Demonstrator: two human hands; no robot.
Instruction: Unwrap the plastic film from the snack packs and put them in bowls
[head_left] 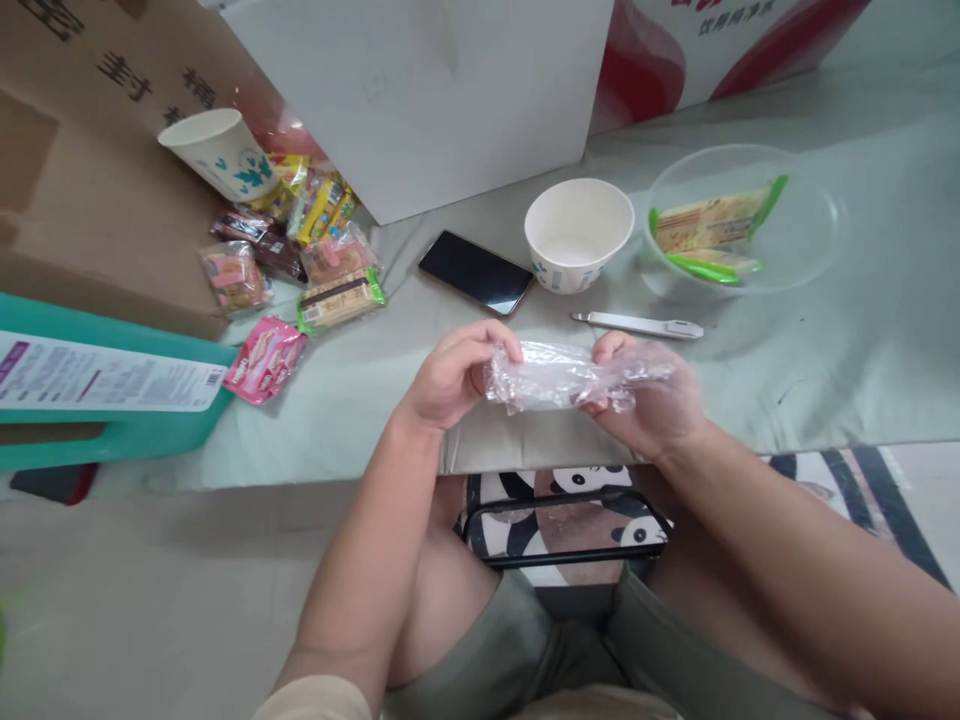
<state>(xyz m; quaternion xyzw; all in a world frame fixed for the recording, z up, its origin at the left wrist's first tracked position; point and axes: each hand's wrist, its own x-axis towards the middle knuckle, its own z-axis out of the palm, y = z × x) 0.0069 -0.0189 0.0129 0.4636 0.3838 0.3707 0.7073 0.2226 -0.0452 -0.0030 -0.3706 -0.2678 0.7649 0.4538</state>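
A crumpled clear plastic wrap (551, 375) is stretched between my two hands, above the table's front edge. My left hand (457, 375) pinches its left end between thumb and fingers. At the other end, my right hand (660, 400) is closed round the bunched plastic, some of which covers its fingers; it is slightly blurred. Just beyond the hands lie a black phone (476, 272) and a slim white cutter-like tool (637, 325). A white paper bowl (577, 235) stands behind them. To its right, a clear plastic bowl (814, 235) holds green-ended snack packs (712, 220).
Several wrapped snacks (330, 250) and a pink packet (266, 360) lie at the left, with a tilted paper cup (225, 155). A cardboard box (90, 200), a white box (450, 90) and a red-and-white carton (697, 50) stand behind. A teal box (150, 440) borders the left.
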